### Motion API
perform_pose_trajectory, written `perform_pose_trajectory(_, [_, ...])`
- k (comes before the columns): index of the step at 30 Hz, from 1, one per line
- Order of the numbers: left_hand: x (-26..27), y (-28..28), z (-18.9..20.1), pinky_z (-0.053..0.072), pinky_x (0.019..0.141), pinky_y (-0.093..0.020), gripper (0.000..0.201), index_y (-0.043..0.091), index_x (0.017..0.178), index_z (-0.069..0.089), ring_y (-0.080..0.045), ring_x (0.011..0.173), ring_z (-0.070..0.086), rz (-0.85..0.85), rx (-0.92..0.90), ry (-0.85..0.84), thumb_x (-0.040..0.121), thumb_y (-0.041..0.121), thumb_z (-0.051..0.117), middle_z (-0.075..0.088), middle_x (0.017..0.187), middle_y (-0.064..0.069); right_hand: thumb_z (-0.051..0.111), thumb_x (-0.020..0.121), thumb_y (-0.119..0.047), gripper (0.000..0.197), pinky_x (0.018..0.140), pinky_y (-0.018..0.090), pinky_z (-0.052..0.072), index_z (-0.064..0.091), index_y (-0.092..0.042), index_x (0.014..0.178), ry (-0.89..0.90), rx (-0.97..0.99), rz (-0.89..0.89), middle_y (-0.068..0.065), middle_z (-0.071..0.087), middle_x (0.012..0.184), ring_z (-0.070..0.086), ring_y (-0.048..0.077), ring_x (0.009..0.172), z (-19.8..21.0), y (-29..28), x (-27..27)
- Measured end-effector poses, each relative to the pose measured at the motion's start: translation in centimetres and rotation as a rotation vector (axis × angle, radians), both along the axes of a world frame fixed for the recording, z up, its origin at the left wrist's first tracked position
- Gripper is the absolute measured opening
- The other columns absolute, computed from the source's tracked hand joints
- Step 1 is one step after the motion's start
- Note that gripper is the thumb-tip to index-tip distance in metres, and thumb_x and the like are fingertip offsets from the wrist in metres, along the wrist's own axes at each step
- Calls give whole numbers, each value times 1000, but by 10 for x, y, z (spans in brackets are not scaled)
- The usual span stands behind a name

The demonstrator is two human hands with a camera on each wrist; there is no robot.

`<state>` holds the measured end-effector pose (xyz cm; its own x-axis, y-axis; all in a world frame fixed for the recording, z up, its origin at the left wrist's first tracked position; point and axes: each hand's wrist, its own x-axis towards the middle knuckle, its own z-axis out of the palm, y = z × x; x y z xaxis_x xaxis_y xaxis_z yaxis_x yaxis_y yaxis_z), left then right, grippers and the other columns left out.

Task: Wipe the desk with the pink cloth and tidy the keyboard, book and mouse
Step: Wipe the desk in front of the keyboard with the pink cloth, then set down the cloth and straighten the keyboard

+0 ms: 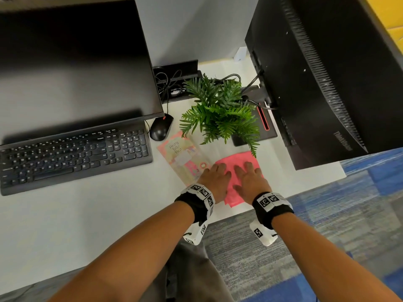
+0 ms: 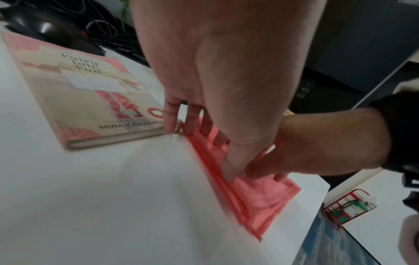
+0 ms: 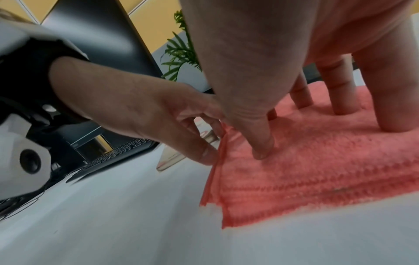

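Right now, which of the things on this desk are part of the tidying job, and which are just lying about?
Part of the job:
pink cloth, under the left hand and right hand
keyboard
book
mouse
desk

Just lying about:
potted plant
two monitors
cables

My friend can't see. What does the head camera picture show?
Two hands, left hand and right hand, press flat on a folded pink cloth at the white desk edge. Beside it lie a pastel paperback book, black mouse, black keyboard and green fern plant.

Bright, even overhead light; soft shadows; slight motion blur; strong wide-angle bending at edges
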<state>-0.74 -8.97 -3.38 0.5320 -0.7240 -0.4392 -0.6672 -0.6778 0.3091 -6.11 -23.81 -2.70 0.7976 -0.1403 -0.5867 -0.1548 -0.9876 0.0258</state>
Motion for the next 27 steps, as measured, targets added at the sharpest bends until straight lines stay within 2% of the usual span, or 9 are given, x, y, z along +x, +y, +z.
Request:
perform_pose_trajectory(4, [-1,29,2,43,98,-49,51,16,138,44,-37,127,40,33,-118,69,90,31,56,30,150,-15,51,95,-46,68,101,45,45,24,-21,151,29,2,-13,17,22,153,41,42,128,1,1,5])
perform_pose_trajectory(7, [0,62,7,40,103,-48,52,18,141,44,-34,131,39,143,-204,133,92,30,54,34,150,-12,50,95,-47,64,99,45,48,30,-16,147,6,17,-6,18,28,150,42,38,128,9,12,18])
perform_pose_trajectory(10, [4,98,16,44,97,-47,45,18,137,49,-33,119,49,269,-329,151,93,24,54,49,135,-13,50,95,-41,51,91,44,51,42,-15,137,-107,53,32,13,37,142,46,34,121,17,47,32])
perform_pose_trajectory(12, [7,122,19,47,92,-44,38,20,131,55,-30,111,54,367,-377,149,93,25,54,53,127,-9,51,94,-38,42,89,43,51,50,-15,129,-154,138,35,11,45,133,49,32,117,22,76,42])
perform_pose_trajectory(14, [11,150,19,46,95,-40,36,23,129,56,-25,114,55,484,-365,145,94,30,54,53,128,-2,51,94,-36,36,89,41,49,55,-14,122,-154,244,24,10,51,126,51,32,114,24,107,54])
perform_pose_trajectory(17, [22,198,22,45,99,-38,37,24,130,56,-21,118,54,652,-312,103,96,37,50,54,132,1,46,97,-35,39,97,41,45,54,-13,127,-104,338,38,12,55,129,52,33,119,24,147,76])
perform_pose_trajectory(22, [44,310,35,54,87,-41,27,21,115,65,-25,99,64,981,-290,-24,95,36,54,64,118,-7,47,99,-35,48,105,39,41,49,-8,139,-70,457,-12,16,55,137,50,33,127,23,209,111])
perform_pose_trajectory(24, [53,351,38,52,89,-41,27,16,113,65,-27,99,62,1082,-263,-43,93,34,57,60,114,-10,48,99,-35,49,101,38,43,49,-5,137,-73,457,-24,20,56,135,51,35,124,21,227,124])
perform_pose_trajectory(27, [69,404,36,47,97,-45,39,12,122,59,-33,107,56,1140,-150,-20,92,36,58,51,120,-14,49,97,-37,49,87,35,44,49,-3,131,-89,442,-66,23,59,124,57,37,112,19,252,144])
